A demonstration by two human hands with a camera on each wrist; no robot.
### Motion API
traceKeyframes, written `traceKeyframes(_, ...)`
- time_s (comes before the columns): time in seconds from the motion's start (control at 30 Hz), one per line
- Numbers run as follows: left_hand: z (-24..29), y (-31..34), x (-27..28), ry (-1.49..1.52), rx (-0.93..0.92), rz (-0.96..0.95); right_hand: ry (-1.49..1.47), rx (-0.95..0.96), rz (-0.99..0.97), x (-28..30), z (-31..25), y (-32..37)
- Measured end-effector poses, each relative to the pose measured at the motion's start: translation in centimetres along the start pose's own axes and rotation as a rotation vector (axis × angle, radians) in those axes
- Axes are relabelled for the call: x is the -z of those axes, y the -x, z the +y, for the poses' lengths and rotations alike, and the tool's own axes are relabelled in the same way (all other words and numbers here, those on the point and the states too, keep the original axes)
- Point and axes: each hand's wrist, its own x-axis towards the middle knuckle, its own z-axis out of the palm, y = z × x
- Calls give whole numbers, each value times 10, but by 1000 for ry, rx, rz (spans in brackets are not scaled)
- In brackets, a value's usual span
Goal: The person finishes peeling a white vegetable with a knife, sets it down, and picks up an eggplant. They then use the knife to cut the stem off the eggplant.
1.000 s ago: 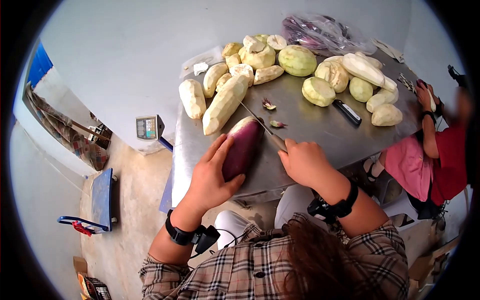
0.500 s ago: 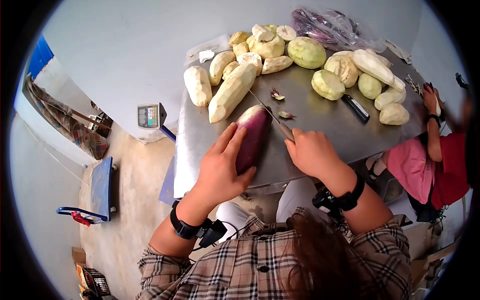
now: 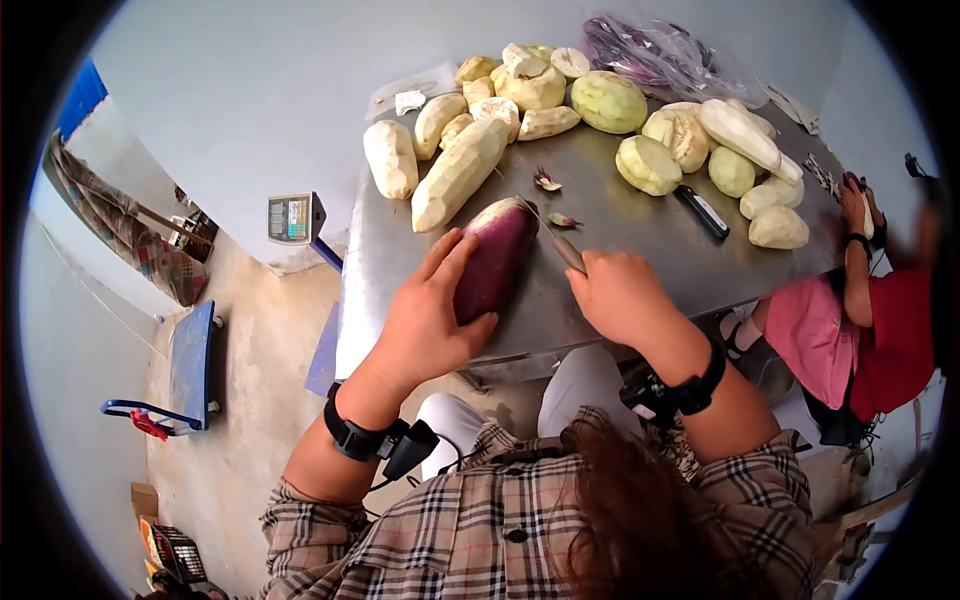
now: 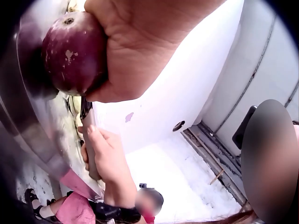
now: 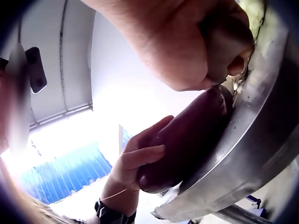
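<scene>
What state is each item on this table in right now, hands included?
Purple eggplant: skin on, lying on the steel table, far end showing white.
Left hand: gripping the eggplant.
Right hand: gripping the knife.
Knife: blade at the eggplant's far end.
Peeled vegetables: skinless, piled at the far side.
Black-handled tool: lying unused.

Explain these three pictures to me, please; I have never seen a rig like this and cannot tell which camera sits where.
No machine here: a person works with bare hands, wearing three cameras. The big round picture comes from the head, looking down; the other two come from each wrist, close to that hand. The left hand grips a purple eggplant lying on the steel table. The right hand holds a knife, its blade at the eggplant's far end. Peeled pale eggplants lie farther back.
</scene>
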Motion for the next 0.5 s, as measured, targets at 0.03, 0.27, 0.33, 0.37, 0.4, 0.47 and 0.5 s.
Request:
traceKeyframes(0.03, -2, -1, 1, 2, -2, -1, -16, 3, 4, 0, 4, 9)
traceKeyframes(0.27, -5, 1, -2, -41, -79, 13, -7, -36, -49, 10, 8, 41)
traceKeyframes(0.33, -4, 2, -2, -45, -59, 26, -24, -31, -32, 9, 5, 35)
traceKeyframes(0.37, -3, 2, -4, -49, -47, 32, -38, -42, -28, 5, 5, 29)
traceKeyframes(0.4, -3, 2, -5, -54, -57, 42, -53, -51, -30, 1, 3, 24)
traceKeyframes(0.47, -4, 3, -8, -67, -81, 57, -76, -45, -14, -6, 2, 10)
traceKeyframes(0.5, -4, 3, -9, -72, -74, 57, -86, -42, -3, -7, 1, 1)
